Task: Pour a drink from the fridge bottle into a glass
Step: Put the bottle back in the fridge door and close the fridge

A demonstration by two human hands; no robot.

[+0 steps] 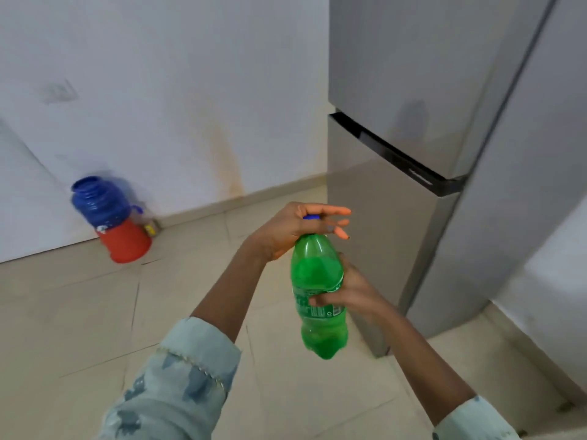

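Green translucent plastic bottle with a small blue screw cap is held upright in mid-air over the pale tiled floor, just in front of the tall grey two-door fridge, whose doors are both shut. The right hand grips the bottle at its label, fingers curled round the far side and thumb across the front. The left hand sits on top of the cap, seemingly pinching it, while its outer fingers stick out spread and straight.

The likeliest trouble is a spill at opening. If the drink is fizzy, loosening the cap could send foam over the neck and onto the floor. A soft bottle wall squeezed hard as the seal breaks would also push liquid out. The cap itself could slip from so partial a hold. No glass or bench is in view, so there is nowhere yet to pour.

The bottle looks filled to about its shoulder. By the white wall stands a blue ribbed jug on a red base; its contents cannot be seen.
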